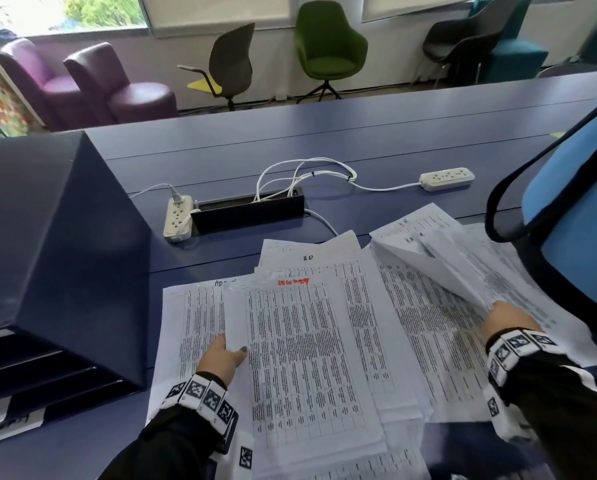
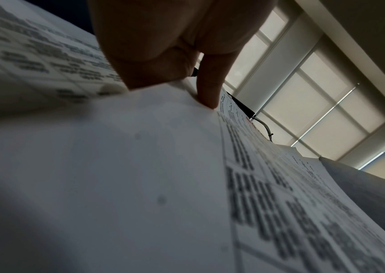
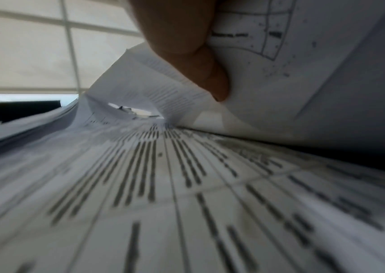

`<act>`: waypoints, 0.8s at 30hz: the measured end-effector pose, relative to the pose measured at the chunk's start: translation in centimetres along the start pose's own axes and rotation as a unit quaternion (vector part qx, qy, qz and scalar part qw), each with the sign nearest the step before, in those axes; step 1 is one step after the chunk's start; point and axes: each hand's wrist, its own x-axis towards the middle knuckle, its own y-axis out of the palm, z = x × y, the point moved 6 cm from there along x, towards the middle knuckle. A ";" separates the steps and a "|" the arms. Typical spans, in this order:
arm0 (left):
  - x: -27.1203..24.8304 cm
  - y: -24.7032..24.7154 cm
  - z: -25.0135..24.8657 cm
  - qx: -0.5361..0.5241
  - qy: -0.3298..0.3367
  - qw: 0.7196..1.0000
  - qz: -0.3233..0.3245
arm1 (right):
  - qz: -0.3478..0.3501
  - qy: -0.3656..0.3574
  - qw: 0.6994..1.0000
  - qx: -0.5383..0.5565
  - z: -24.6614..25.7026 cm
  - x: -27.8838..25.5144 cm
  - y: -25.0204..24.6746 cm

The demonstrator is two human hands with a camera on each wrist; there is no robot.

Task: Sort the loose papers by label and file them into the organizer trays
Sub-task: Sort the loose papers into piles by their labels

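Note:
Printed table sheets lie spread over the blue table (image 1: 359, 140). The middle stack (image 1: 304, 358) has a red label at its top edge. My left hand (image 1: 226, 353) pinches this stack's left edge, thumb on top and fingers beneath; the left wrist view shows the thumb (image 2: 208, 88) pressing on the sheet (image 2: 116, 166). On the right, sheets marked HR (image 1: 428, 306) lie fanned out. My right hand (image 1: 508, 318) grips a sheet (image 1: 442, 265) lifted and curled off that pile; in the right wrist view a finger (image 3: 201, 55) curls round the raised paper (image 3: 292, 83).
The dark blue organizer (image 1: 54, 237) with stacked trays stands at the left, a labelled tray (image 1: 9, 424) at its bottom. Two power strips (image 1: 177, 216), white cables and a black cable box (image 1: 248, 211) lie behind the papers. A blue bag (image 1: 574, 216) stands at right.

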 end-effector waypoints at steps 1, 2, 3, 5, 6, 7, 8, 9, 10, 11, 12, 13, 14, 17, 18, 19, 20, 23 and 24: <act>0.0 0.0 0.1 -0.004 0.000 1.000 0.001 | -0.002 0.006 1.000 0.007 -0.2 0.0 -0.4; 0.1 0.0 0.1 -0.007 0.001 1.000 0.002 | -0.005 0.013 1.000 0.007 -0.3 -0.2 -0.9; 0.1 0.0 0.1 -0.007 0.001 1.000 0.004 | -0.013 0.018 1.000 0.010 -0.4 -0.3 -1.3; 0.1 0.0 0.1 -0.007 0.001 1.000 0.003 | -0.025 0.018 0.999 0.015 -0.5 -0.5 -2.2; 0.1 0.0 0.2 -0.008 0.001 1.000 0.002 | -0.029 0.013 0.999 0.017 -0.3 -0.5 -2.4; 0.0 0.0 0.1 -0.011 -0.001 1.000 0.002 | -0.032 0.001 0.999 0.018 0.0 -0.7 -2.5; 0.1 0.0 0.2 -0.014 0.000 1.000 0.003 | -0.030 -0.016 0.999 0.018 0.4 -0.9 -2.6; 0.1 0.0 0.2 -0.015 0.001 1.000 0.004 | -0.025 -0.037 0.999 0.014 1.1 -1.2 -2.4; 0.2 0.1 0.2 -0.018 0.003 1.000 0.006 | -0.013 -0.056 0.998 0.004 1.6 -1.6 -1.8; 0.2 0.1 0.3 -0.022 0.002 1.000 0.007 | 0.009 -0.076 0.997 -0.011 2.2 -2.1 -1.0; 0.3 0.1 0.3 -0.025 0.000 1.000 0.007 | 0.035 -0.094 0.995 -0.029 2.8 -2.7 0.1; 0.3 0.1 0.4 -0.027 -0.001 1.000 0.007 | 0.059 -0.110 0.991 -0.050 3.4 -3.5 1.1; 0.3 0.1 0.5 -0.028 -0.001 1.000 0.008 | 0.077 -0.120 0.987 -0.069 3.9 -4.3 2.1; 0.2 0.1 0.5 -0.024 -0.001 1.000 0.007 | 0.102 -0.137 0.983 -0.070 5.0 -5.8 4.7; 0.2 0.0 0.5 -0.021 -0.002 1.000 0.006 | 0.109 -0.127 0.983 -0.075 5.0 -5.9 5.4; 0.1 0.0 0.5 -0.018 -0.003 1.000 0.006 | 0.115 -0.119 0.983 -0.083 5.0 -6.2 5.8; 0.0 0.0 0.4 -0.012 -0.002 1.000 0.004 | 0.120 -0.114 0.982 -0.093 5.0 -6.3 6.2; -0.3 -0.1 0.0 0.002 0.007 1.000 -0.002 | 0.130 -0.128 0.980 -0.085 4.7 -5.5 6.5; -0.3 -0.1 -0.1 -0.003 0.006 1.000 -0.003 | 0.140 -0.129 0.980 -0.058 4.5 -5.1 6.0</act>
